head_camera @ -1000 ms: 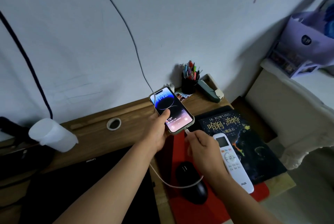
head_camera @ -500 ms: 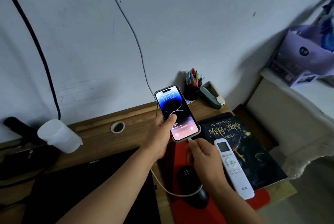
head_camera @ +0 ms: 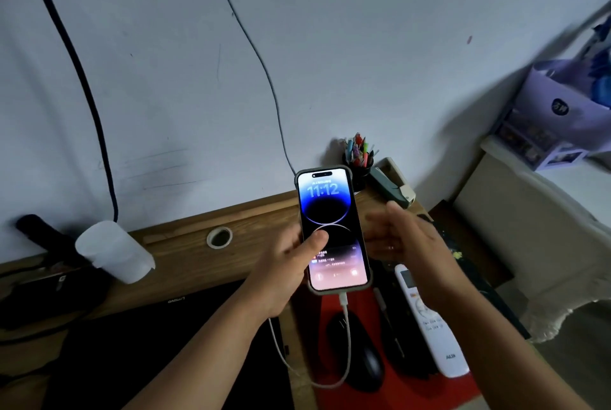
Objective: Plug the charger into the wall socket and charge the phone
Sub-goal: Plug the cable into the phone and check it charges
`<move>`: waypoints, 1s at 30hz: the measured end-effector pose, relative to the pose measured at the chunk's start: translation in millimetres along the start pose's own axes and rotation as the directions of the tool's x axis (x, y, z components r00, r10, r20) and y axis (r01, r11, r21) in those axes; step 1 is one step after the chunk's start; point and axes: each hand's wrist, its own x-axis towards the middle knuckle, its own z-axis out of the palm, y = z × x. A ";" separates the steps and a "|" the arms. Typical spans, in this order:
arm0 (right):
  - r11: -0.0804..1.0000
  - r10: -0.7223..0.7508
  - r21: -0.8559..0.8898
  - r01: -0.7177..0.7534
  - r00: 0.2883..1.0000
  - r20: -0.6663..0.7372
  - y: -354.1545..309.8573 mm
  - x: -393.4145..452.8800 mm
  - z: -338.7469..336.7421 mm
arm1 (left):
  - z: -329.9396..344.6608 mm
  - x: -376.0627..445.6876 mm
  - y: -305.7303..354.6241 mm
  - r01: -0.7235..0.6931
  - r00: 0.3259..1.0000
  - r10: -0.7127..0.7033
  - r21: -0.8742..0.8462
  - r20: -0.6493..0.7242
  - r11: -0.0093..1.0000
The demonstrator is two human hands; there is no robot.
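Observation:
My left hand [head_camera: 291, 262] holds the phone [head_camera: 332, 231] upright above the desk, thumb resting on its lit screen, which reads 11:12. A white charging cable [head_camera: 345, 337] is plugged into the phone's bottom edge and loops down under my left wrist. To the right of the phone, my right hand [head_camera: 408, 237] is open with fingers spread, touching nothing. The wall socket and the charger's plug are out of view.
On the wooden desk [head_camera: 185, 244] lie a black mouse [head_camera: 363, 353] on a red mat, a white remote [head_camera: 429, 323] on a dark book, a pen cup [head_camera: 358, 161], a stapler [head_camera: 391, 186] and a white cup [head_camera: 114, 252]. A dark laptop [head_camera: 139, 343] sits lower left. Cables hang on the wall.
My right hand let go of the cable connector, which now sits in the phone, and moved up to the right, opening. The phone rose and turned more upright.

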 end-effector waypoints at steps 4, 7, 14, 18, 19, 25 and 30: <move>0.946 -0.022 0.325 -0.005 0.997 0.079 -18.9 3.2 20.6 | 2.7 -14.3 8.7 -0.098 0.989 0.080 0.141 0.128 0.985; 0.874 -0.080 0.484 0.033 0.994 0.076 -28.7 -4.5 33.0 | 6.0 -22.5 18.8 -0.164 0.976 0.138 0.153 0.169 0.974; 0.853 -0.103 0.514 0.096 0.995 -0.016 -38.5 -17.3 48.6 | 9.0 -36.7 39.4 -0.243 0.957 0.223 0.091 0.185 0.966; 0.851 -0.106 0.513 0.109 0.994 -0.035 -41.8 -17.1 51.9 | 7.8 -41.0 43.8 -0.209 0.963 0.196 0.055 0.187 0.976; 0.855 -0.102 0.507 0.106 0.994 -0.036 -42.3 -16.8 51.9 | 8.3 -41.7 45.3 -0.207 0.964 0.194 0.053 0.184 0.977; 0.862 -0.140 0.491 0.129 0.990 -0.014 -43.6 -21.9 51.8 | 10.9 -45.3 50.2 -0.212 0.969 0.205 0.034 0.137 0.977; 0.876 -0.156 0.464 0.134 0.988 0.010 -46.3 -25.2 52.2 | 13.0 -47.9 52.1 -0.217 0.972 0.210 0.056 0.106 0.975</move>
